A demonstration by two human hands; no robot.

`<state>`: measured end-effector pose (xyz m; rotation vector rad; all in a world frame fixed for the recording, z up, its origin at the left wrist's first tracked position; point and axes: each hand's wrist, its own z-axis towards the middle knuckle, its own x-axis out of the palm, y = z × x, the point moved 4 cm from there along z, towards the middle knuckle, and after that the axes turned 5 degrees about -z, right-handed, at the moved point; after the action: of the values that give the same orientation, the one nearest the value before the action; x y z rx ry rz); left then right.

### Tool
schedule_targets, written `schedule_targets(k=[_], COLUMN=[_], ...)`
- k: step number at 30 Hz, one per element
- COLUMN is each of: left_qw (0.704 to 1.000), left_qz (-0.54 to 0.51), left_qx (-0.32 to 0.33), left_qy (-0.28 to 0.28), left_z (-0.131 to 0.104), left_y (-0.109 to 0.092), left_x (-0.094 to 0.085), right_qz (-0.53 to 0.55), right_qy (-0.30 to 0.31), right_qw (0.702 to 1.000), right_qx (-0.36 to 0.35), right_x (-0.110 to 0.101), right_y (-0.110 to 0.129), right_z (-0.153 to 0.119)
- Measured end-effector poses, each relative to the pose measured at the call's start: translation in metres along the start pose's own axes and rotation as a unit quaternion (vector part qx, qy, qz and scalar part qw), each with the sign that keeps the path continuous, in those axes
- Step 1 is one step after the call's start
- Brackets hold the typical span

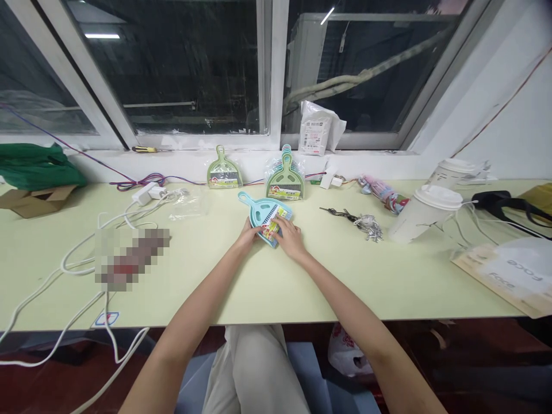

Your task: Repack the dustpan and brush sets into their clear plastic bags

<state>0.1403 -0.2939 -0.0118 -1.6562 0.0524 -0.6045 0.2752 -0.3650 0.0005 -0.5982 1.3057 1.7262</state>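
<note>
I see my left hand [249, 234] and right hand [290, 237] pinching the blue dustpan set [266, 215] from both sides on the table [302, 287]; two green sets [224, 171] stand behind.

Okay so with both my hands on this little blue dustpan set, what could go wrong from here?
1. The two lidded paper cups lean on the table right of your right hand; a wide elbow swing might tip them.
2. The white cables loop loosely left of your left hand and trail over the table edge, so a forearm could snag them.
3. The blue dustpan is held only at its near end, so its handle could swing.
</note>
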Motion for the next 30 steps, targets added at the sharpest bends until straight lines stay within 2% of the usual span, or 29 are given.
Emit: schedule_targets(k=[3,5,6,7,9,11,12,14,16,18,20,22,23,24,25,26,27,29,30], left_qw=[1.0,0.999,0.999,0.999,0.999,0.999,0.998,0.995,0.983,0.951,0.907,0.868,0.824,0.783,0.755,0.74,0.736,0.733,0.729], left_qz=[-0.017,-0.03,-0.031,-0.029,-0.017,0.004,0.018,0.066,0.165,0.298,0.387,0.425,0.47,0.511,0.538,0.555,0.573,0.612,0.634], left_qx=[0.009,0.019,0.021,0.023,0.025,0.027,0.027,0.021,0.033,0.081,0.137,0.158,0.152,0.14,0.12,0.089,0.058,0.023,0.022], left_qy=[0.006,0.01,0.013,0.017,0.03,0.045,0.052,0.069,0.072,0.014,-0.093,-0.203,-0.277,-0.325,-0.356,-0.369,-0.357,-0.296,-0.257], left_z=[0.001,0.002,0.002,0.002,0.001,-0.001,-0.001,0.0,0.004,0.012,0.021,0.026,0.027,0.027,0.026,0.026,0.025,0.021,0.018], left_y=[-0.002,-0.005,-0.006,-0.007,-0.008,-0.008,-0.008,-0.009,-0.014,-0.028,-0.048,-0.067,-0.076,-0.083,-0.088,-0.09,-0.091,-0.089,-0.087], left_x=[0.001,0.002,0.002,0.002,0.002,0.002,0.001,-0.002,-0.01,-0.027,-0.055,-0.089,-0.108,-0.125,-0.141,-0.155,-0.166,-0.175,-0.174], right_qz=[0.065,0.161,0.227,0.302,0.448,0.546,0.573,0.6,0.61,0.61,0.608,0.608,0.607,0.604,0.6,0.597,0.595,0.597,0.598], right_qy=[-0.093,-0.17,-0.182,-0.169,-0.088,-0.008,0.012,0.014,-0.006,-0.025,-0.035,-0.041,-0.047,-0.053,-0.058,-0.063,-0.066,-0.067,-0.066], right_qw=[0.989,0.957,0.935,0.911,0.856,0.802,0.782,0.759,0.749,0.749,0.752,0.753,0.753,0.754,0.756,0.758,0.759,0.758,0.757], right_qx=[0.091,0.174,0.205,0.225,0.243,0.243,0.245,0.253,0.26,0.258,0.252,0.249,0.251,0.253,0.255,0.256,0.256,0.254,0.253], right_x=[-0.005,-0.007,-0.005,-0.002,0.008,0.016,0.018,0.019,0.018,0.016,0.015,0.013,0.013,0.013,0.013,0.013,0.013,0.014,0.014], right_y=[-0.013,-0.028,-0.035,-0.041,-0.046,-0.044,-0.043,-0.041,-0.04,-0.041,-0.044,-0.049,-0.051,-0.054,-0.056,-0.058,-0.059,-0.059,-0.058], right_z=[0.003,0.006,0.008,0.01,0.015,0.018,0.018,0.016,0.015,0.014,0.014,0.015,0.016,0.016,0.017,0.017,0.017,0.017,0.017])
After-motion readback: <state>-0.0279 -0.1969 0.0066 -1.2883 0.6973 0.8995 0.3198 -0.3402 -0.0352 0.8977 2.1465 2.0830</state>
